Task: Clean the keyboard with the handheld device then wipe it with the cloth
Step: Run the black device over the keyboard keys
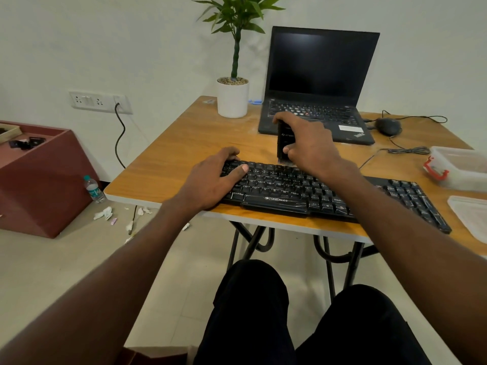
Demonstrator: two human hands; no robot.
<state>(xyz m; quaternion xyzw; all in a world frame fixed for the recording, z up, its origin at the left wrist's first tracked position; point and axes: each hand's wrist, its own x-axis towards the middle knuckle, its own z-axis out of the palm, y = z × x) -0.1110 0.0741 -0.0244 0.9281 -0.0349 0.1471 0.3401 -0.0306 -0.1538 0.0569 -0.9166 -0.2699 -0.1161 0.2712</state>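
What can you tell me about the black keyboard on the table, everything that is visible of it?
The keyboard is black, seemingly plastic, with pale key legends and "ZEBRONICS" on its front edge. It lies flat, slightly askew, at the near edge of the wooden table. The left hand rests on its left end; the right hand holds a black handheld device upright over its back rows.

Black keyboard [303, 191] and black handheld device [284, 143], wood-grain table [184, 143].

The table [184, 143] had a smooth wood-grain top with a pale edge. The keyboard [290, 188] looked like matt black plastic, the handheld device [284, 139] seemingly glossier black plastic.
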